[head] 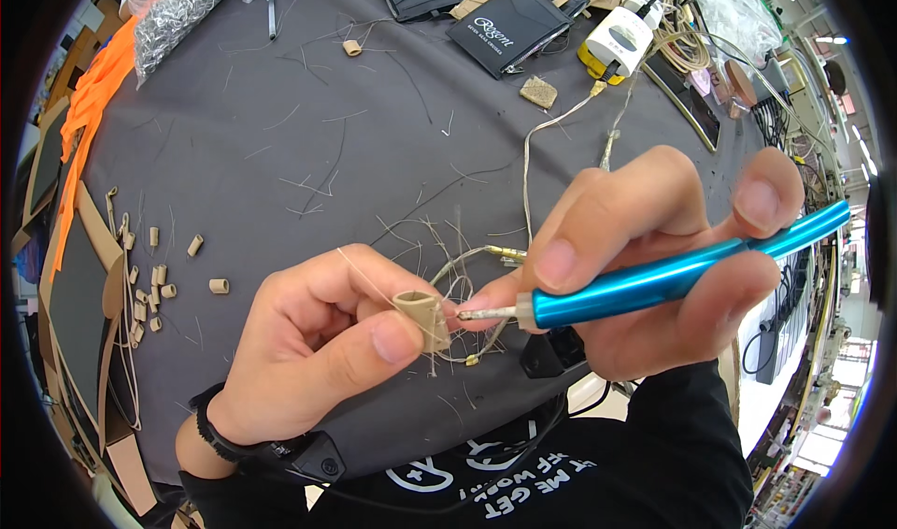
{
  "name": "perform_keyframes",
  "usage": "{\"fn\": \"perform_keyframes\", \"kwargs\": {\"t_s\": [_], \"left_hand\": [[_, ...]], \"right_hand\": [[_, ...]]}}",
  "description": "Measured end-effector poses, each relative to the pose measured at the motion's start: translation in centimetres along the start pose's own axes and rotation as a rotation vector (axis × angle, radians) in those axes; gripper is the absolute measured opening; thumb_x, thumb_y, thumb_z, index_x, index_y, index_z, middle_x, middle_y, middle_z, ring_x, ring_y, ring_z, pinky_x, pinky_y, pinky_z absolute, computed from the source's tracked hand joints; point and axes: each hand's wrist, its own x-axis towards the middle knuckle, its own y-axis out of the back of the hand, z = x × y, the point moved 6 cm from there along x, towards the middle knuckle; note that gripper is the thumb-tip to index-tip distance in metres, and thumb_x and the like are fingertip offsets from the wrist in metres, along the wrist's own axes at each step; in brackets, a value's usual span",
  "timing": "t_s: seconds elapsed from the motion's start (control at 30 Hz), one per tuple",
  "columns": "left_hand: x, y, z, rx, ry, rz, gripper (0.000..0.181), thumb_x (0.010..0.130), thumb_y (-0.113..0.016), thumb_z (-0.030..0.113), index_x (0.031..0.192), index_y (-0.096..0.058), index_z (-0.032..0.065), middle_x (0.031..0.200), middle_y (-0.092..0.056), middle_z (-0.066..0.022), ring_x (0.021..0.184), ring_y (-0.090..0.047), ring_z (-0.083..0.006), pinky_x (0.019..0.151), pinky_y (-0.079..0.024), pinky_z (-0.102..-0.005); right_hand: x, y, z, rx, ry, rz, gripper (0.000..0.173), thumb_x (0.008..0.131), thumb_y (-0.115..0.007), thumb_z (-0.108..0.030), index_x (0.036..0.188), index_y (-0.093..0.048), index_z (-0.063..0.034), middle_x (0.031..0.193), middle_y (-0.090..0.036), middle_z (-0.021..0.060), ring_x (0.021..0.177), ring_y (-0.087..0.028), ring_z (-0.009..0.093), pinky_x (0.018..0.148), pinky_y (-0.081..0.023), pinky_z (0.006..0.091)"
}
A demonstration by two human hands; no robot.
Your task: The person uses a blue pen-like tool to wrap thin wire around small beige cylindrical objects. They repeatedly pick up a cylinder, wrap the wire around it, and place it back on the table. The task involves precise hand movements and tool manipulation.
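Observation:
My left hand (329, 333) pinches a small beige leather loop (419, 310) between thumb and fingers. The loop's hollow end faces up, and pale thread ends stick out from its seam side. In my right hand (645, 248) is a pen-shaped tool like a soldering iron (631, 287), with a shiny blue handle, a pale collar and a thin metal tip. That tip points left at the loop's stitched edge; whether it touches cannot be told. Part of my right index finger lies behind the tip.
Several finished-looking beige loops (219, 286) lie at left, and one loop (352, 47) sits farther back. Thread scraps litter the grey cloth (280, 136). Black wallets (509, 29), a white power adapter (621, 38), its cable (527, 157) and a phone (683, 101) occupy the back right.

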Motion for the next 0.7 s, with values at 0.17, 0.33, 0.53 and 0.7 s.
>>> {"fn": "perform_keyframes", "kwargs": {"t_s": [0.17,0.33,0.53,0.7], "left_hand": [[0.0,0.2,-0.2,0.025,0.006,-0.005,0.036,0.079,-0.059,0.034,0.083,-0.050,-0.0004,0.062,-0.050,-0.0040,0.044,-0.032,-0.0039,0.045,-0.026,-0.0198],[-0.1,0.2,-0.1,0.017,-0.001,-0.017,0.036,0.078,-0.059,0.034,0.083,-0.050,-0.0002,0.065,-0.051,-0.0045,0.044,-0.032,-0.0039,0.045,-0.026,-0.0200],[-0.1,0.1,-0.1,0.022,0.014,-0.004,0.036,0.078,-0.060,0.034,0.083,-0.050,0.0001,0.066,-0.052,-0.0049,0.044,-0.033,-0.0040,0.046,-0.027,-0.0201],[-0.1,0.1,0.0,0.024,0.022,0.018,0.036,0.078,-0.060,0.035,0.083,-0.050,0.0002,0.067,-0.053,-0.0053,0.045,-0.033,-0.0041,0.047,-0.028,-0.0199]], "right_hand": [[0.6,-0.7,0.2,0.045,0.033,0.040,0.026,0.092,-0.022,-0.034,0.112,-0.020,-0.0190,0.083,-0.048,0.0254,0.060,-0.058,0.031,0.055,-0.056,0.0467],[0.0,-0.4,-0.1,-0.066,-0.060,-0.048,0.026,0.092,-0.021,-0.035,0.112,-0.018,-0.0186,0.084,-0.048,0.0259,0.058,-0.059,0.035,0.054,-0.056,0.0453],[0.3,0.0,0.4,0.020,0.028,-0.148,0.026,0.092,-0.021,-0.035,0.111,-0.019,-0.0187,0.083,-0.049,0.0260,0.057,-0.060,0.036,0.052,-0.057,0.0410],[0.7,-0.6,0.4,0.006,0.051,-0.002,0.025,0.092,-0.021,-0.035,0.111,-0.019,-0.0183,0.083,-0.049,0.0260,0.056,-0.060,0.035,0.052,-0.057,0.0395]]}}
